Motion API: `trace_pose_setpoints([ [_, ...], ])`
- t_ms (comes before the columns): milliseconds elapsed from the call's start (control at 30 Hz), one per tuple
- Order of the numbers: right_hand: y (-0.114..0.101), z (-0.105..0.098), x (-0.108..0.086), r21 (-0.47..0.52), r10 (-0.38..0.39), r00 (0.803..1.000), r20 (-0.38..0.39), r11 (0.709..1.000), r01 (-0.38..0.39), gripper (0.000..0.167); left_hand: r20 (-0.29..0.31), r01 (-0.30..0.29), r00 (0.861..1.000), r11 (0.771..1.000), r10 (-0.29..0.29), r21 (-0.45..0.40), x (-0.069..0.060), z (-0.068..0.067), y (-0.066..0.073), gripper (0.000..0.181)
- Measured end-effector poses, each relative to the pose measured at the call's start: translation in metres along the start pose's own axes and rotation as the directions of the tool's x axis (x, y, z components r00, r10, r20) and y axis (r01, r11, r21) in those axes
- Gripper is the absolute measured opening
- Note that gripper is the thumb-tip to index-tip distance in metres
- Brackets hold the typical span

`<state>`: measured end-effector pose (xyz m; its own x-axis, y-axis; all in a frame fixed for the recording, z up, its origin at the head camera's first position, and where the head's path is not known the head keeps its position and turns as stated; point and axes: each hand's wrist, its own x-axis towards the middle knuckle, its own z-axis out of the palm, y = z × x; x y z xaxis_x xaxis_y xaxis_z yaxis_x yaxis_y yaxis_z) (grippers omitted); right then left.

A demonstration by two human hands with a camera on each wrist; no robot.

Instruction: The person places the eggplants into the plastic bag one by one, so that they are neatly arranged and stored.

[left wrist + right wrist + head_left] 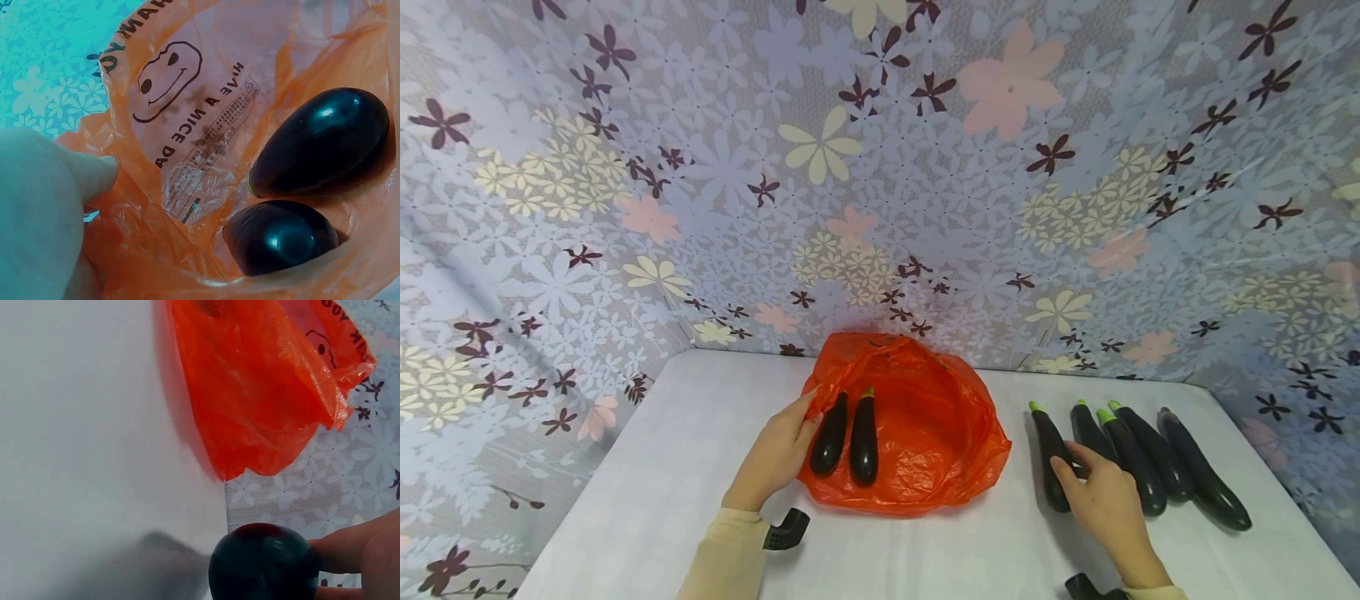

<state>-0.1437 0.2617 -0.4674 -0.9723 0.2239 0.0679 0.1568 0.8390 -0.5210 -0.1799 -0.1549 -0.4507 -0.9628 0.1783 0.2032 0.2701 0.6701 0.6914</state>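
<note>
My left hand [780,446] grips the left rim of a red plastic bag [925,479], its thumb showing against the film in the left wrist view. The bag's mouth gapes toward me. Inside lie two dark eggplants, a left eggplant [830,437] and a right eggplant [864,442], side by side; their rounded ends show large in the left wrist view. Over on the right, my right hand [1101,492] holds the leftmost eggplant [1047,442] of a group by its side. The right wrist view shows that eggplant's glossy round end [262,562] against the fingers.
Several more eggplants [1202,475] with green or dark stem ends lie to the right of my right hand. A white tabletop [700,417] carries everything, and flower-patterned fabric [925,208] stands behind it. Black wrist devices, like the left one [787,531], sit at both wrists.
</note>
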Motion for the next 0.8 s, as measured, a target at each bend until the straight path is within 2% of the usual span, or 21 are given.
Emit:
trace_pose_setpoints([
  [400, -0.014, -0.009, -0.009, 0.067, 0.005, 1.0, -0.015, 0.998, -0.004, 0.053, 0.004, 0.004, 1.0, 1.0, -0.004, 0.005, -0.001, -0.001, 0.002, 0.047],
  [633, -0.021, -0.014, -0.017, 0.119, -0.056, 0.994, -0.097, 0.991, 0.067, 0.049, 0.004, -0.003, 1.0, 1.0, 0.003, -0.012, 0.0, -0.001, 0.001, 0.047],
  [800, -0.028, -0.02, -0.024, 0.159, -0.061, 0.992, -0.109, 0.984, 0.078, 0.05, 0.019, 0.024, 1.0, 0.999, -0.024, -0.029, 0.0, 0.0, 0.002, 0.048],
])
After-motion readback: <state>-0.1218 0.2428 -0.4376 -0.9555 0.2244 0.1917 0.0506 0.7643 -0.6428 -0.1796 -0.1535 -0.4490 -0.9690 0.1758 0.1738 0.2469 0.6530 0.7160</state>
